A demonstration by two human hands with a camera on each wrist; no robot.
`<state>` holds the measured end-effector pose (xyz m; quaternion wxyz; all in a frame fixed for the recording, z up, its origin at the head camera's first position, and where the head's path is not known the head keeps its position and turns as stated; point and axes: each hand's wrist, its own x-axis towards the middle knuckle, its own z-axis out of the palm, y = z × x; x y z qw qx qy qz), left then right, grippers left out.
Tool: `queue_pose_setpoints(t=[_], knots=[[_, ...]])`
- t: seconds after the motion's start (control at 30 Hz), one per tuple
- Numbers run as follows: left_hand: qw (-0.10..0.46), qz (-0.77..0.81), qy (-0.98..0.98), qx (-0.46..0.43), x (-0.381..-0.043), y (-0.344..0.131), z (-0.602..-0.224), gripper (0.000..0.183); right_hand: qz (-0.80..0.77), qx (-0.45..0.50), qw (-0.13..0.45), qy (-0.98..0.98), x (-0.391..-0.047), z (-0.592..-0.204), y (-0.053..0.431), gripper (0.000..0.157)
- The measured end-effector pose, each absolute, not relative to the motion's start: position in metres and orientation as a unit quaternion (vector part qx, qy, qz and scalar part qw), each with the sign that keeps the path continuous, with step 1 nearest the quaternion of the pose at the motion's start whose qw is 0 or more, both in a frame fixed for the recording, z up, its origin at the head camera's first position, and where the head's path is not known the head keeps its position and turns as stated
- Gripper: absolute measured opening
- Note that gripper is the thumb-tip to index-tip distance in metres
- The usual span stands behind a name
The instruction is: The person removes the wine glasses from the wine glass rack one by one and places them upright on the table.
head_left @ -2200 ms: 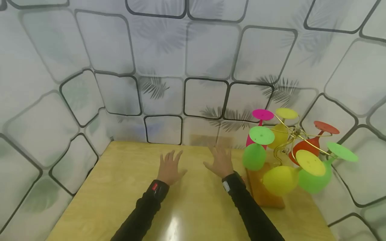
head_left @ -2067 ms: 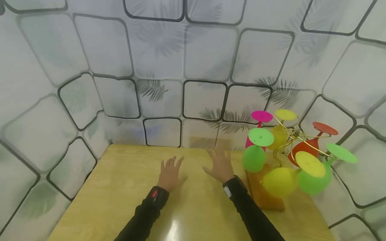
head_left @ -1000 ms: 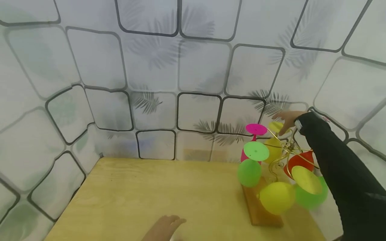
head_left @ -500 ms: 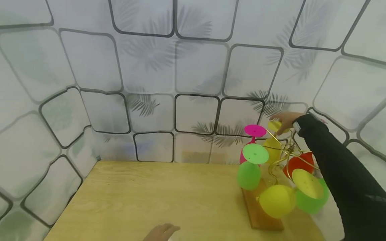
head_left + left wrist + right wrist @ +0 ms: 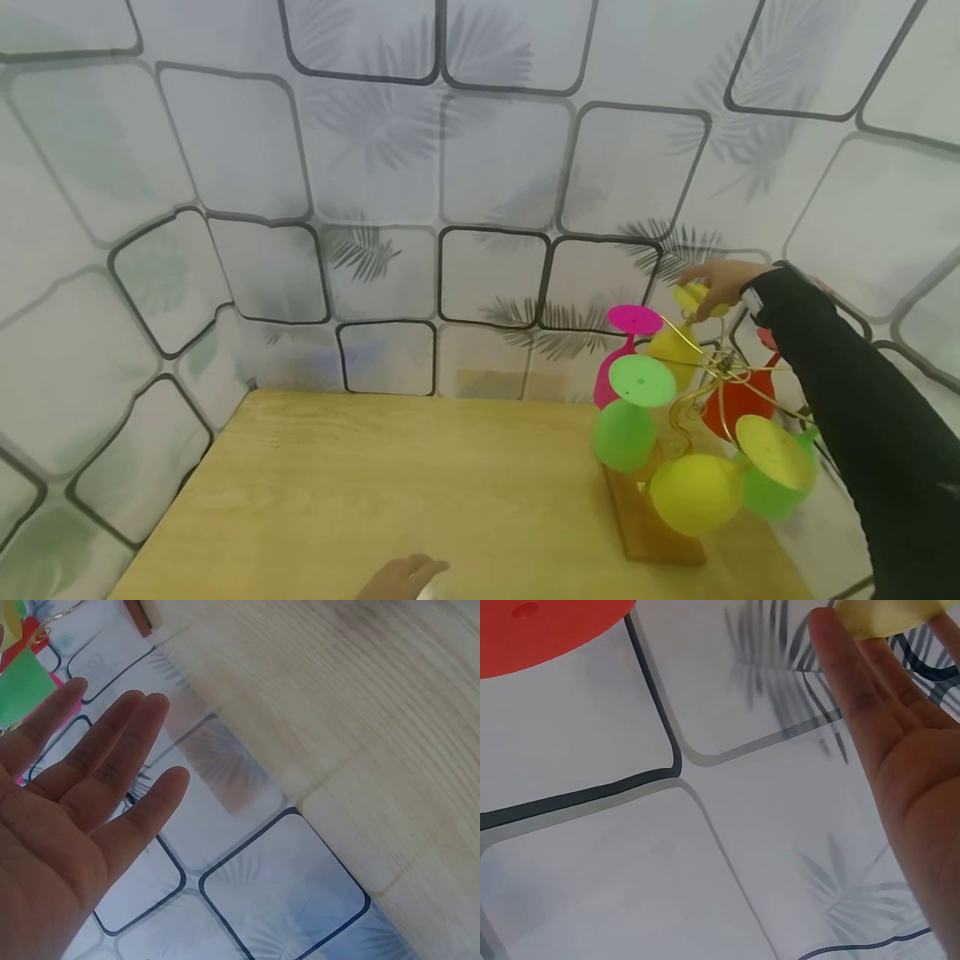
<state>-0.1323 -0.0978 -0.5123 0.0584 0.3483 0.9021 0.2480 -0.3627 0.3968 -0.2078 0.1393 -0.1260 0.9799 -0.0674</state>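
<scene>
At the right of the head view, several plastic wine glasses hang upside down from a gold wire rack [image 5: 724, 364] on a wooden base [image 5: 652, 521]. My right hand [image 5: 726, 282] grips the foot of the rear yellow wine glass [image 5: 672, 357], whose bowl leans left; the right wrist view shows the fingers at the yellow foot [image 5: 896, 615]. Around it hang a pink glass [image 5: 634, 320], a green glass [image 5: 625, 435], a red glass [image 5: 738, 404], a front yellow glass [image 5: 696, 493] and another green glass [image 5: 776, 492], partly hidden. My left hand [image 5: 403, 578] is low in view, holding nothing, fingers extended.
The rack stands on the right part of a light wooden table [image 5: 360, 483]. A wall [image 5: 495, 167] covered in stone-and-leaf pattern runs along the back and both sides, close behind the rack.
My right hand has gone from over the table to the rack and taken hold of the rear yellow wine glass, which has shifted slightly upward and tilted. My left hand has drawn back.
</scene>
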Motion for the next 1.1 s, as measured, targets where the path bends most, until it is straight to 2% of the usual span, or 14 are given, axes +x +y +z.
queue_pose_setpoints(t=[0.1, 0.17, 0.3, 0.5, 0.8, 0.97, 1.1], knots=[[0.101, 0.255, 0.905, 0.325, -0.131, -0.098, -0.514, 0.055, -0.049, -0.117, 0.106, 0.986, -0.364, -0.211, 0.404, 0.077], [0.107, 0.261, 0.903, 0.324, -0.13, -0.098, -0.516, 0.053, -0.041, -0.106, 0.089, 0.989, -0.364, -0.214, 0.409, 0.075], [0.073, 0.268, 0.896, 0.347, -0.128, -0.099, -0.521, 0.052, -0.033, -0.091, 0.079, 0.992, -0.361, -0.216, 0.422, 0.075], [0.019, 0.264, 0.886, 0.38, -0.13, -0.101, -0.526, 0.051, -0.061, -0.095, 0.142, 0.983, -0.353, -0.208, 0.422, 0.081], [0.115, 0.26, 0.906, 0.314, -0.135, -0.096, -0.514, 0.054, -0.075, -0.122, 0.184, 0.972, -0.358, -0.191, 0.381, 0.08], [0.135, 0.271, 0.912, 0.276, -0.131, -0.095, -0.523, 0.055, -0.071, -0.106, 0.169, 0.977, -0.372, -0.189, 0.36, 0.077], [0.137, 0.237, 0.929, 0.247, -0.126, -0.101, -0.546, 0.057, -0.057, -0.091, 0.136, 0.985, -0.387, -0.195, 0.339, 0.078]])
